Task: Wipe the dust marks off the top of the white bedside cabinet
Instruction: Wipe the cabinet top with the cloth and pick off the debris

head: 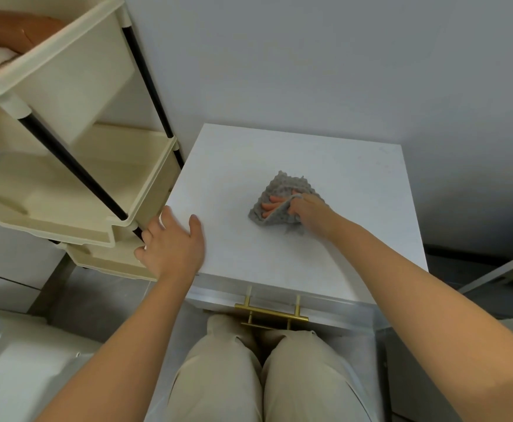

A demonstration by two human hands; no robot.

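Both forearms reach up from the bottom of the frame over bent knees in beige trousers (218,376). The white bedside cabinet (355,184) fills the centre, its top lit and flat against a grey wall. Left hand (173,242): fingers spread, palm down, resting on the top's left front edge, gripping nothing. Right hand (305,211): closed around a grey textured cloth (282,187), pressing it flat on the top just right of centre; fingertips show through a fold. Upper left: a cream tiered shelf trolley (66,71) on black posts stands just beside the cabinet's left side. Lower centre: a brass drawer handle (272,310) sits at the cabinet front, above the knees.
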